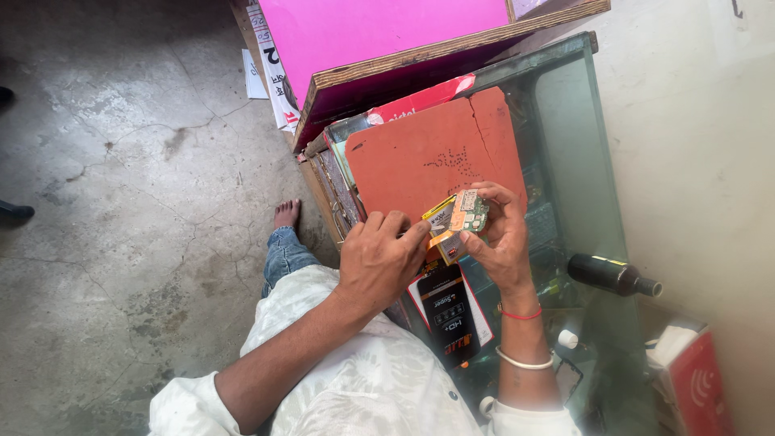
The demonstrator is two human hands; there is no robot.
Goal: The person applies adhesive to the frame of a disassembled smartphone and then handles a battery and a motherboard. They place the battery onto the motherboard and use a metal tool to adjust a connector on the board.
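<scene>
R hand [502,236] pinches a small green circuit board [471,211] by its edges, thumb and fingertips closed on it, held in air above the glass-topped counter [581,161], just in front of the red mat [428,157]. L hand [381,258] curled, fingertips closed on a yellow-orange strip/tape piece [440,216] that touches the board's left side. Risks, as judged: grip is edge-only w/ bare fingers, so a hard pull on the strip could twist the board out → drop onto glass. Strip may tear or lift small parts w/ it. Dark bottle [613,276] lies near R wrist; elbow swing could roll it.
</scene>
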